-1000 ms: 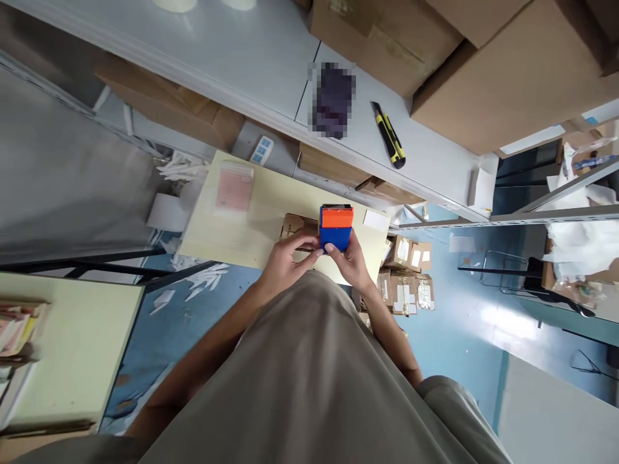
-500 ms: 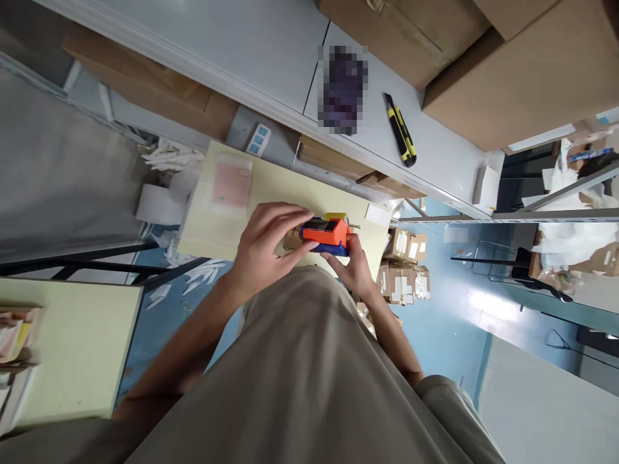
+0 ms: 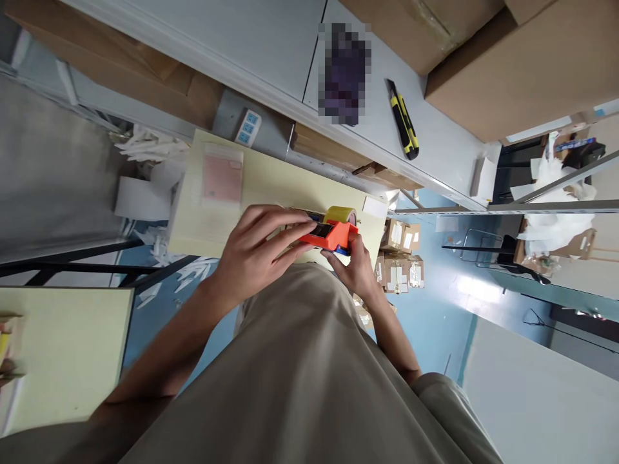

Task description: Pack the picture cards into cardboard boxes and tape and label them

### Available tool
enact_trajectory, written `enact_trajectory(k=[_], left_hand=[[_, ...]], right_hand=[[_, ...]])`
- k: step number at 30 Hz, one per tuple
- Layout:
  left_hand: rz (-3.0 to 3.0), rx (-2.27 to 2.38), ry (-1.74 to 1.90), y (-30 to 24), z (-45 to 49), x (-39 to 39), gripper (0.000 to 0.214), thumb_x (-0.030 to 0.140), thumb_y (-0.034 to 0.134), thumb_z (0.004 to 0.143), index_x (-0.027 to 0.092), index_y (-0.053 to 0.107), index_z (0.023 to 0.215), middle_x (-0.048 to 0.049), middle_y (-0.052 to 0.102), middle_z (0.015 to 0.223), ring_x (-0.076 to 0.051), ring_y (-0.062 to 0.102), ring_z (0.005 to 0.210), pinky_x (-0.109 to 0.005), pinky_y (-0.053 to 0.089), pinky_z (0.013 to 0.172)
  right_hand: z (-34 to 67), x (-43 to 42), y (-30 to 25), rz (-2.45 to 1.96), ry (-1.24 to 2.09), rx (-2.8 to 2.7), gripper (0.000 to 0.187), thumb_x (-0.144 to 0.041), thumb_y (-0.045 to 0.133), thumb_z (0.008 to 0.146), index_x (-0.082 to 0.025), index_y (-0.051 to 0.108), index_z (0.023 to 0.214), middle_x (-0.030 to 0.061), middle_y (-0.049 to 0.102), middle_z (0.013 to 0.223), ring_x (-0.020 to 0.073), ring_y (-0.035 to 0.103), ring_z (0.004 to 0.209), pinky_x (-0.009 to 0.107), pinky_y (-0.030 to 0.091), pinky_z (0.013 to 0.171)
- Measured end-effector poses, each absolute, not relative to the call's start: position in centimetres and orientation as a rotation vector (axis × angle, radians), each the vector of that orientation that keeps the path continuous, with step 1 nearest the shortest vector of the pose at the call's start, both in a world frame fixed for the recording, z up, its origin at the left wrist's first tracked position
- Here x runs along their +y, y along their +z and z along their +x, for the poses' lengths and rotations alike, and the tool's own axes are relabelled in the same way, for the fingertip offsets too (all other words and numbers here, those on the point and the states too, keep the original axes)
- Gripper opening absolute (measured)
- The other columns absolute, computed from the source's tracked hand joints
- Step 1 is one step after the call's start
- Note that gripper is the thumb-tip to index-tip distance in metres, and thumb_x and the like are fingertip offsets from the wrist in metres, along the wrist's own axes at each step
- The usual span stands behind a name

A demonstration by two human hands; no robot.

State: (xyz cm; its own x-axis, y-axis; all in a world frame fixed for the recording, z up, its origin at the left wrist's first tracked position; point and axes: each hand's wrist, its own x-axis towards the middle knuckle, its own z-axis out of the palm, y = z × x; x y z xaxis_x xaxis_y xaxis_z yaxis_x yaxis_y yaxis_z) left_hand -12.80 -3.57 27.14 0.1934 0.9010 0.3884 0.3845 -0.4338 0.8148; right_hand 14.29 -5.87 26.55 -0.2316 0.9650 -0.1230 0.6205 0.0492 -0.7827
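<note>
In front of my body I hold an orange tape dispenser (image 3: 333, 236) with a dark strip along its top and a blue part below. My left hand (image 3: 261, 250) pinches its left end between fingers and thumb, covering that side. At the opposite end, my right hand (image 3: 356, 263) closes around the dispenser, thumb near the blue part. A yellow tape roll (image 3: 338, 214) shows right behind the orange body; whether it is mounted on the dispenser or lies on the table, I cannot tell.
Beneath my hands is a pale yellow table (image 3: 280, 177) with a pink sheet (image 3: 222, 174). A grey shelf holds a box cutter (image 3: 403, 122), a blurred-out dark object (image 3: 344, 77) and cardboard boxes (image 3: 522, 71). A white power strip (image 3: 248, 127) is behind the table; taped boxes (image 3: 399, 270) stand on the floor.
My left hand has slid further over the dispenser, whose orange body has tilted, right end towards me. More of the yellow roll shows, less of the blue part. The view has shifted slightly.
</note>
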Motion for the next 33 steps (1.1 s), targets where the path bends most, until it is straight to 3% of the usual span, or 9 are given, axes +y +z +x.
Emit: enact_trajectory(k=[7,10,14,20,25,29,33], left_hand=[[1.915,1.234,1.145,26.9,-13.2,-3.7,0.028,0.052,0.073,0.11,0.037,0.078,0.133,-0.0066,0.082,0.125,-0.031,0.078,0.118,-0.057,0.066,0.108],[1.957,1.218,1.161,26.3,-13.5,-3.8,0.026,0.047,0.073,0.111,0.036,0.078,0.134,-0.0065,0.083,0.126,-0.031,0.078,0.118,-0.055,0.065,0.108],[1.96,1.202,1.094,25.5,-13.7,-4.1,0.028,0.042,0.071,0.113,0.034,0.078,0.139,-0.0078,0.083,0.129,-0.03,0.077,0.12,-0.053,0.063,0.108],[1.807,1.134,1.001,24.9,-14.4,-3.9,0.036,0.053,0.078,0.107,0.033,0.081,0.136,-0.0084,0.082,0.128,-0.031,0.075,0.123,-0.049,0.061,0.112],[1.437,1.039,0.82,24.0,-14.9,-2.9,0.042,0.063,0.081,0.099,0.028,0.084,0.121,-0.0067,0.083,0.121,-0.028,0.076,0.113,-0.044,0.064,0.106],[1.012,0.967,0.707,21.0,-13.4,-2.9,0.049,0.067,0.086,0.088,0.021,0.085,0.107,-0.0083,0.084,0.107,-0.028,0.079,0.1,-0.042,0.066,0.093],[0.739,0.983,0.763,18.2,-11.9,-4.0,0.05,0.065,0.095,0.078,0.019,0.085,0.096,-0.0092,0.085,0.102,-0.03,0.079,0.103,-0.044,0.065,0.097]], right_hand=[[14.1,-6.3,26.6,-1.606,1.004,-1.992,0.061,-0.068,0.071,0.108,-0.031,0.052,0.153,0.0187,0.074,0.144,0.0399,0.077,0.131,0.059,0.069,0.108],[14.0,-6.5,26.4,-1.608,0.934,-2.078,0.059,-0.067,0.069,0.11,-0.03,0.052,0.153,0.0184,0.075,0.137,0.0391,0.077,0.129,0.055,0.069,0.105],[14.2,-6.9,26.0,-1.629,0.808,-2.23,0.058,-0.065,0.067,0.112,-0.025,0.05,0.15,0.0187,0.076,0.128,0.0372,0.078,0.115,0.055,0.069,0.097],[14.8,-7.3,26.8,-1.743,0.744,-2.391,0.042,-0.055,0.07,0.111,-0.026,0.053,0.137,0.0152,0.076,0.115,0.0361,0.078,0.102,0.05,0.068,0.086],[14.8,-6.2,29.1,-1.836,0.957,-2.46,0.049,-0.048,0.078,0.099,-0.023,0.058,0.136,0.0125,0.079,0.113,0.0327,0.078,0.095,0.043,0.064,0.082],[14.4,-4.5,31.3,-1.938,1.209,-2.472,0.06,-0.061,0.078,0.1,-0.023,0.061,0.144,0.0079,0.083,0.107,0.0286,0.078,0.087,0.036,0.057,0.076],[13.4,-2.8,32.8,-2.031,1.296,-2.585,0.06,-0.071,0.075,0.103,-0.024,0.066,0.14,0.0081,0.084,0.105,0.0287,0.079,0.089,0.033,0.05,0.074]])
